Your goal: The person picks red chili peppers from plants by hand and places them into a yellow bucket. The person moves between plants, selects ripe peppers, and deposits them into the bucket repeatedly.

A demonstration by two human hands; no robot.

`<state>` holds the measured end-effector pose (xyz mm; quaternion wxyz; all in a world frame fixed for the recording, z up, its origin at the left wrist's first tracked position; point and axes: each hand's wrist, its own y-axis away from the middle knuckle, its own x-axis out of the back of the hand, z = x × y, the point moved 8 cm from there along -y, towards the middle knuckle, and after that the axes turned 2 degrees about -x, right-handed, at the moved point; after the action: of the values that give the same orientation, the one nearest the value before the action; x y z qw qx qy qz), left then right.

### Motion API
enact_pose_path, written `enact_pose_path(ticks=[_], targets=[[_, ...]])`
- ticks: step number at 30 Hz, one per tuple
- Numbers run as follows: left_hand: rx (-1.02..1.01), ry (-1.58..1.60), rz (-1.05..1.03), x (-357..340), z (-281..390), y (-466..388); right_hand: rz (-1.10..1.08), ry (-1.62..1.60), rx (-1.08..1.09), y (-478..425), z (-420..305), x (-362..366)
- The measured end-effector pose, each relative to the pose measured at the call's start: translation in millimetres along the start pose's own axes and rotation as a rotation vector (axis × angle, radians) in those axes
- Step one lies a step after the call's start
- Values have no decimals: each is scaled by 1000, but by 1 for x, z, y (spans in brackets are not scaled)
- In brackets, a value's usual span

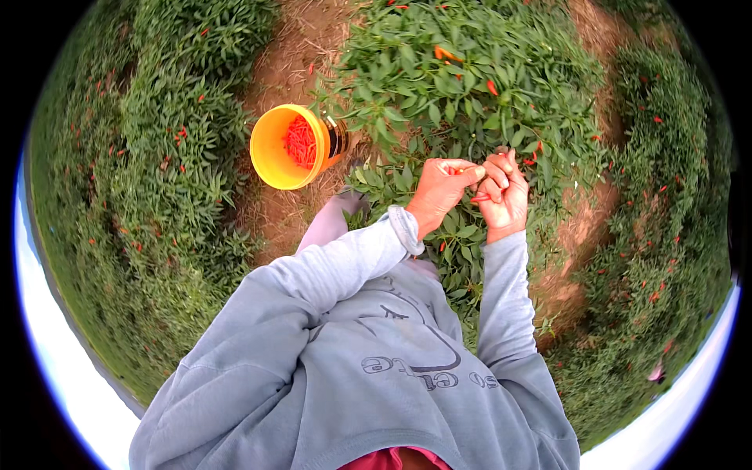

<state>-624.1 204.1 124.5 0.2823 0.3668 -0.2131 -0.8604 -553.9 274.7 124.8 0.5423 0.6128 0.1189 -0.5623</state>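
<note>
Both of my hands meet over a chili pepper plant (pixel 470 88) with green leaves. My left hand (pixel 443 188) pinches a small thing between thumb and fingertip; a pale orange bit of it shows, probably a chili. Close against it, my right hand (pixel 504 194) has its fingers curled around a red chili pepper (pixel 480 199) that pokes out near the palm. Whether more chilies lie inside the right hand is hidden. To the left of the hands stands a yellow plastic bucket (pixel 258 147), tilted in this view, with many red chilies (pixel 301 143) inside.
Rows of chili plants run on the left (pixel 182 117) and right (pixel 652 176), dotted with red fruit. Strips of brown soil with dry straw (pixel 282 217) lie between them. An orange chili (pixel 446 54) and a red one (pixel 492 87) hang on the plant beyond my hands.
</note>
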Motion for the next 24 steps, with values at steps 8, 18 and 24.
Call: enact_pose_path(ticks=[8,18,24], targets=[[294,-114,342,206,2,34,276,565,-373,-22,140,28],[45,214,558,419,-44,63,423,1065,-466,-151,372,111],[60,492,1041,573,-46,94,294,1176,-543,-184,428,92]])
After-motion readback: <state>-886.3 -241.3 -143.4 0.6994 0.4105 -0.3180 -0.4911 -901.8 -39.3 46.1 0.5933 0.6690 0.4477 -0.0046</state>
